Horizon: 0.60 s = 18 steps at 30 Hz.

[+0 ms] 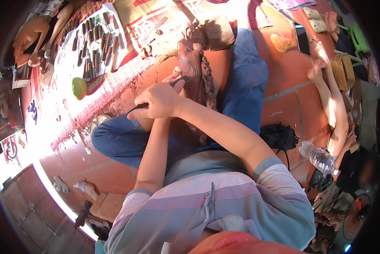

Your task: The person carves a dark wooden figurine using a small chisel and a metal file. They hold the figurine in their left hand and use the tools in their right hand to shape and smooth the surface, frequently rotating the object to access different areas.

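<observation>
A green round fruit (79, 87) is lying on the patterned mat (113, 80), well left of the wooden carving (196, 67). The right hand (158, 100) is gripping a dark carving tool (156, 96) just left of the carving. The left hand (173, 76) is touching the carving, grip unclear. A plastic bottle (318, 155) is lying far right.

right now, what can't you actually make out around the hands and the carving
Head view only:
- Left hand: mostly covered by the right hand; only fingertips show on the wood carving.
- Dark tool: its working tip is hidden under the right hand, so its type is unclear.
- Carving's lower part: hidden behind the right forearm.
- Row of tools on the cloth: too small and washed out by sunlight to tell apart.
</observation>
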Tool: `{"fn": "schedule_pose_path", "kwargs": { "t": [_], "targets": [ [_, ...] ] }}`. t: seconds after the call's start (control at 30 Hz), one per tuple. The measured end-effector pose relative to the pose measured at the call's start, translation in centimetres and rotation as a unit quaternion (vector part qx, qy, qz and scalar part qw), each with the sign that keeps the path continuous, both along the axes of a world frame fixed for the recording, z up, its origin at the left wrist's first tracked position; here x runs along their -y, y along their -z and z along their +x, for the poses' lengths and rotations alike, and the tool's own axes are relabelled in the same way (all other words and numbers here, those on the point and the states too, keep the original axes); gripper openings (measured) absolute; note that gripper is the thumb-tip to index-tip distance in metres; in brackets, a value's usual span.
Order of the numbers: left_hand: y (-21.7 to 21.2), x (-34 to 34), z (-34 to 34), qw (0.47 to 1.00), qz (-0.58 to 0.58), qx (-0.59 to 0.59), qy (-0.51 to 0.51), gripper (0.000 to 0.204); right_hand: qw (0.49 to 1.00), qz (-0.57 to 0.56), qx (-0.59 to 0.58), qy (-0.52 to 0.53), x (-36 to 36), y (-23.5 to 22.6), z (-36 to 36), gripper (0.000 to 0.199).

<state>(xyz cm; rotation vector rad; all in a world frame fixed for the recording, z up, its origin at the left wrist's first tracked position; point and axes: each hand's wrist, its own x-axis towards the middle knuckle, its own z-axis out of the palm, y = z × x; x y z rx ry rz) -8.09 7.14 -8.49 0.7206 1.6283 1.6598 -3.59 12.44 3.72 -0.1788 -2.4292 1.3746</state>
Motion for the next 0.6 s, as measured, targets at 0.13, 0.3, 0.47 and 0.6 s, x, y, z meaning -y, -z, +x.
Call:
{"fn": "schedule_pose_path", "kwargs": {
  "t": [0.13, 0.3, 0.47, 0.6],
  "targets": [
    [-0.6, 0.0, 0.6, 0.999, 0.028, 0.002, -0.020, 0.038, 0.995, -0.016, -0.093, 0.028, 0.3, 0.1, -0.3, 0.066],
    [-2.6, -0.3, 0.0, 0.998, 0.027, -0.047, 0.043, 0.038, 1.000, -0.004, -0.018, -0.005, -0.2, 0.6, 0.0, 0.066],
    [-6.4, -0.6, 1.1, 0.997, -0.001, 0.077, -0.022, 0.041, 0.995, -0.015, -0.098, 0.025, 0.5, -0.8, 0.1, 0.065],
    [-1.5, 0.8, 0.3, 0.999, 0.024, -0.011, 0.022, 0.045, 0.999, -0.012, 0.011, -0.040, 0.4, 0.6, 0.1, 0.065]
  ]
}}
